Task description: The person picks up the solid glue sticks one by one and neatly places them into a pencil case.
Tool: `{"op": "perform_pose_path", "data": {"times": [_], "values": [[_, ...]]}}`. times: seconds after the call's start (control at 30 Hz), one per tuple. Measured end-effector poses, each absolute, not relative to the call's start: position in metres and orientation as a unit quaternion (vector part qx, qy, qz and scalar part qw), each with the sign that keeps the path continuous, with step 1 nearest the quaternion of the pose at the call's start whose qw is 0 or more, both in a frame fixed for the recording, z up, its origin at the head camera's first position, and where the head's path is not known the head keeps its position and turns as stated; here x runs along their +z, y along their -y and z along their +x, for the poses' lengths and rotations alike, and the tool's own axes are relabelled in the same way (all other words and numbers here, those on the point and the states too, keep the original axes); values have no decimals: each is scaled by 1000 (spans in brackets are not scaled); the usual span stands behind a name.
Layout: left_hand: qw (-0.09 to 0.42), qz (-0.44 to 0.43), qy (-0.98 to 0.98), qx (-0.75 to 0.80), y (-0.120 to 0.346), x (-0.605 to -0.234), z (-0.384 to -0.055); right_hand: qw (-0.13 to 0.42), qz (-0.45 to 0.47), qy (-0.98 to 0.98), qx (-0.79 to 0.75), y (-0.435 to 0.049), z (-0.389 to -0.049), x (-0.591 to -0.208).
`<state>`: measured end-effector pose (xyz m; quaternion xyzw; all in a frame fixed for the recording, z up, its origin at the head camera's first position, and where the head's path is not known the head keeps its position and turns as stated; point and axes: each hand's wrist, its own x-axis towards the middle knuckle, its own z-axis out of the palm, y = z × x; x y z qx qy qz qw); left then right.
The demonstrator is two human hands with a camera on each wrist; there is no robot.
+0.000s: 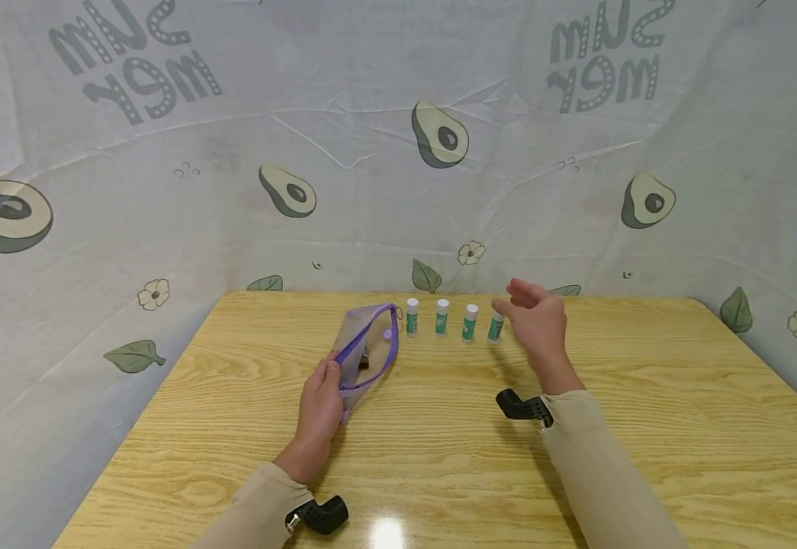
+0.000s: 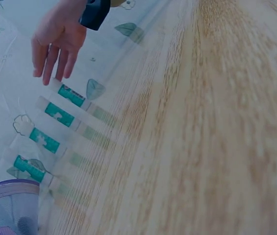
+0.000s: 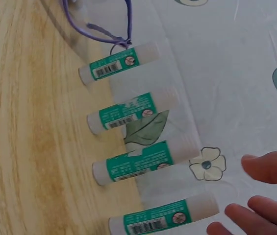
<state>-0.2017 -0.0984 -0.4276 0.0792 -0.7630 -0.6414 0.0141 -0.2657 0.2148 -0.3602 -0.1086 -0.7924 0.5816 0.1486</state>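
My left hand (image 1: 320, 395) grips the near end of a mesh zip pouch (image 1: 355, 329) with purple edging. Its mouth gapes, and a small dark brown thing (image 1: 364, 362) shows inside. Right of the pouch, several glue sticks (image 3: 137, 160) with green labels and white caps stand upright in a row. Close by the cap of the rightmost glue stick (image 1: 495, 330) is my right hand (image 1: 541, 322). In the right wrist view its thumb (image 3: 270, 168) and fingers are spread apart with nothing between them.
The glue sticks stand near the far edge of the wooden table (image 1: 425, 450). Behind that edge hangs a pale cloth (image 1: 371, 252) printed with avocados, leaves and flowers. A black wrist mount (image 1: 523, 406) juts from the right sleeve, another (image 1: 325, 515) from the left.
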Motion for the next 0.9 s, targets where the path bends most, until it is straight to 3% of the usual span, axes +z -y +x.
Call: {"op": "perform_pose_path", "data": {"times": [0.37, 0.9], "values": [[23, 71, 766, -639, 99, -427, -202, 97, -134, 794, 585, -220, -270, -375], [23, 71, 763, -642, 98, -428, -202, 80, -129, 820, 551, -221, -272, -388]]}}
